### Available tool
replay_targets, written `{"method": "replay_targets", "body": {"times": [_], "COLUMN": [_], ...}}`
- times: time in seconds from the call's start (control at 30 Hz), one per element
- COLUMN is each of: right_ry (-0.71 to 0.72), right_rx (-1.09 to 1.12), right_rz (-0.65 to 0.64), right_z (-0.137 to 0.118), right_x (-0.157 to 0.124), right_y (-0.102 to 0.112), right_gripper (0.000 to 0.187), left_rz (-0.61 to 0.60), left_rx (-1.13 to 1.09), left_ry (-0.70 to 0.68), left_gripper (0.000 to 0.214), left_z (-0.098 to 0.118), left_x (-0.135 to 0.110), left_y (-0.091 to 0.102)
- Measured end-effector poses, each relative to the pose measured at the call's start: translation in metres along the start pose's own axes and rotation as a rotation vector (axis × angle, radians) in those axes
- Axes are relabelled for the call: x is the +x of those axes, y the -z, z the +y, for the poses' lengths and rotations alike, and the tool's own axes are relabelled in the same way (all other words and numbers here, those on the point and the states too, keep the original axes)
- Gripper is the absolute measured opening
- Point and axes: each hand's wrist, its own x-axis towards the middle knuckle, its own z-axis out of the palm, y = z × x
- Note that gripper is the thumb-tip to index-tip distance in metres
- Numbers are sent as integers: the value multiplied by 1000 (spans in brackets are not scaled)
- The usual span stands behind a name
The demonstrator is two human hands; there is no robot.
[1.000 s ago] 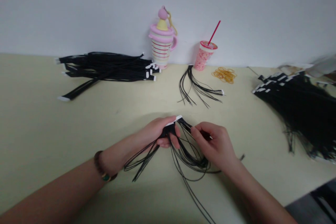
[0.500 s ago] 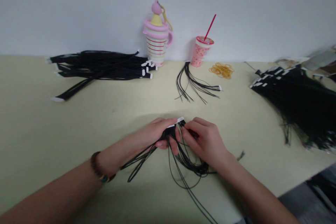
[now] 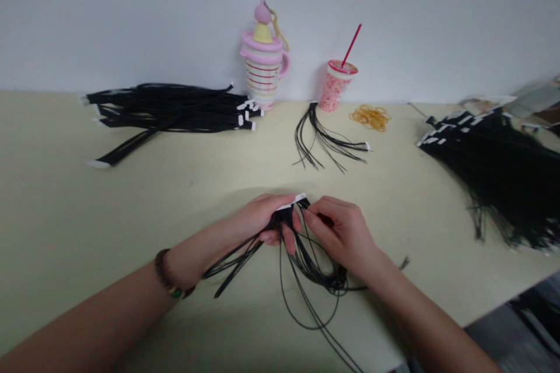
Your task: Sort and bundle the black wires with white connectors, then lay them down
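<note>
While the left hand (image 3: 265, 222) clamps the cord bundle (image 3: 283, 220) behind its white tab (image 3: 294, 202) over the near table (image 3: 131, 210), the right hand (image 3: 345, 238) pinches loose strands (image 3: 306, 256) in a narrow grip; judged light, limp, tangle-prone, best held at the bound end.

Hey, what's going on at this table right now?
A person handles thin black cords at a pale table. The left hand grips a bunch of cords near its white tag, and the right hand pinches strands of it close beside; loose ends trail toward the person. More cords lie in a left pile, a right pile and a small bundle farther back, near a striped mug, a pink cup and rubber bands.
</note>
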Motion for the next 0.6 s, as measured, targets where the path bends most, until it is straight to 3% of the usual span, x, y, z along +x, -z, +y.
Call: {"method": "replay_targets", "body": {"times": [0.6], "right_ry": [0], "right_rx": [-19], "right_rz": [30], "right_z": [2], "right_x": [-1], "right_y": [-6], "right_gripper": [20], "left_rz": [-23], "left_rx": [25], "left_ry": [10], "left_gripper": [46], "left_z": [-2], "left_x": [0], "left_y": [2]}}
